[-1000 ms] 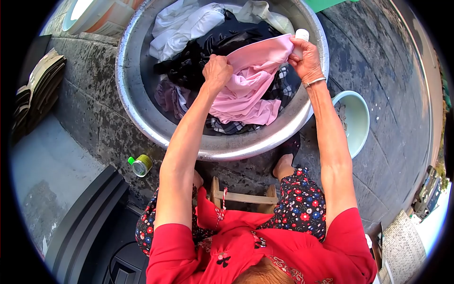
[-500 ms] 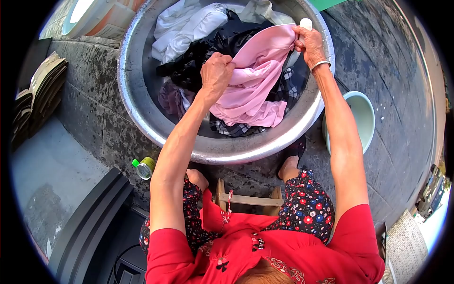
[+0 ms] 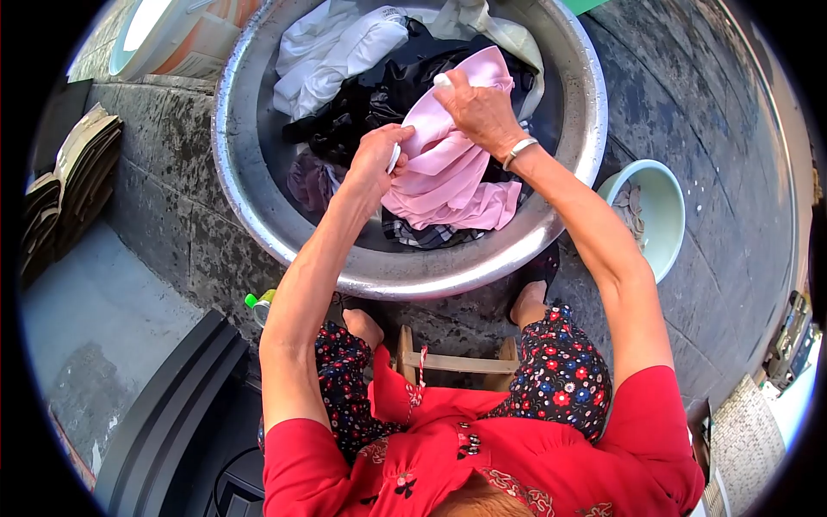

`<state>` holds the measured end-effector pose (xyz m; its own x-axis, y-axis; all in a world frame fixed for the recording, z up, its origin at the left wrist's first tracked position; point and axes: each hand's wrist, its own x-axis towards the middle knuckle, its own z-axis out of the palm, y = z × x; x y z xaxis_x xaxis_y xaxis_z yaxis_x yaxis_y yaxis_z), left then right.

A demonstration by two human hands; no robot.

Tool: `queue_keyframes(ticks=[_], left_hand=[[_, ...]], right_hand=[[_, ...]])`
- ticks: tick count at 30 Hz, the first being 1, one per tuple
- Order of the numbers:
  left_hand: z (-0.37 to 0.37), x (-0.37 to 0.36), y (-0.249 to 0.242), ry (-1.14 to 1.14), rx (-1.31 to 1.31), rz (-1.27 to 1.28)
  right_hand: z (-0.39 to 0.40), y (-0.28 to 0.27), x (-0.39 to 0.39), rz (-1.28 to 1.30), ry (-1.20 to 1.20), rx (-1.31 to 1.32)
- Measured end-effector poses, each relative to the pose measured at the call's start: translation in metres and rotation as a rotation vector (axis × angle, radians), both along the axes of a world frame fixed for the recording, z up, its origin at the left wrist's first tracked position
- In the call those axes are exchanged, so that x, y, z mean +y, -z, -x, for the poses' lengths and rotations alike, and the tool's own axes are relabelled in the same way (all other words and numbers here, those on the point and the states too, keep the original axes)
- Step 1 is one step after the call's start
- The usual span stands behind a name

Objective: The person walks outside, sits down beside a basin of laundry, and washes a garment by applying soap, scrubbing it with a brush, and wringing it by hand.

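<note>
A pink garment (image 3: 444,172) lies bunched over other wet laundry in a large metal basin (image 3: 239,185). My left hand (image 3: 376,157) is closed on the garment's left edge, and a small white piece I cannot make out shows by its fingers. Over the upper part of the pink cloth, my right hand (image 3: 484,112) is closed round a white bar of soap (image 3: 443,80), of which only the rounded end shows. Beneath and around are black cloth (image 3: 345,129), white cloth (image 3: 336,65) and a dark checked cloth (image 3: 422,233).
To the right of the basin stands a pale green bucket (image 3: 663,215) with a greyish cloth inside. A small green-capped container (image 3: 261,303) is near my left forearm. A wooden stool (image 3: 461,364) shows between my legs. At upper left is a white tub (image 3: 185,43).
My right hand has moved left and down from the basin's right side onto the pink garment, bringing the soap with it. My left hand has shifted slightly left and down.
</note>
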<state>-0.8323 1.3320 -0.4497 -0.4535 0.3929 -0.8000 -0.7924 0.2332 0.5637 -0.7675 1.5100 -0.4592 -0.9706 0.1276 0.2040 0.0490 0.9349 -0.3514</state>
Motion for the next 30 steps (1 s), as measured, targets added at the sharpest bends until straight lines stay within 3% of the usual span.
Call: queue_keyframes(ticks=[1,2,6,10,12,14,15,16,18,20,22,24,26,28,30], left_hand=[[0.000,-0.002,-0.003,0.001,0.010,-0.026],[0.000,-0.005,-0.005,-0.001,0.017,-0.050],[0.009,-0.025,-0.006,-0.001,0.010,-0.040],[0.016,-0.033,0.006,-0.023,-0.007,-0.043],[0.014,-0.028,0.005,-0.040,0.070,0.007],[0.015,-0.025,0.001,-0.065,0.155,0.068],[0.017,-0.025,-0.002,-0.209,0.193,0.131],[0.018,-0.024,-0.006,-0.356,0.233,0.192],[0.016,-0.022,-0.015,-0.376,0.227,0.112],[0.012,-0.007,-0.023,-0.382,0.075,-0.098],[0.001,0.016,-0.036,-0.426,-0.085,-0.250],[-0.007,0.017,-0.052,-0.339,-0.063,-0.260],[-0.013,0.022,-0.059,-0.362,0.070,-0.208],[-0.015,0.017,-0.072,-0.421,0.217,-0.178],[-0.006,0.003,-0.077,-0.491,0.164,-0.201]], right_hand=[[-0.002,0.035,-0.015,-0.135,-0.125,-0.017],[-0.005,0.030,-0.028,-0.180,-0.146,-0.106],[0.005,0.069,0.005,-0.272,0.047,-0.157],[0.006,0.049,0.059,-0.231,0.302,-0.223],[0.003,0.040,0.055,-0.227,0.287,-0.246],[0.001,0.027,0.035,0.045,0.261,-0.061],[0.000,0.032,0.027,0.166,0.173,0.063],[-0.002,0.005,0.006,0.968,0.182,-0.155],[-0.007,-0.019,-0.023,1.664,0.254,-0.358],[-0.008,-0.032,-0.049,1.724,0.255,-0.333],[-0.007,-0.037,-0.063,1.649,0.277,-0.368],[-0.005,-0.038,-0.077,1.079,0.327,-0.018],[-0.003,-0.041,-0.080,0.739,0.246,0.020],[0.001,-0.057,-0.090,0.555,0.215,-0.048],[0.007,-0.078,-0.096,0.591,0.109,-0.067]])
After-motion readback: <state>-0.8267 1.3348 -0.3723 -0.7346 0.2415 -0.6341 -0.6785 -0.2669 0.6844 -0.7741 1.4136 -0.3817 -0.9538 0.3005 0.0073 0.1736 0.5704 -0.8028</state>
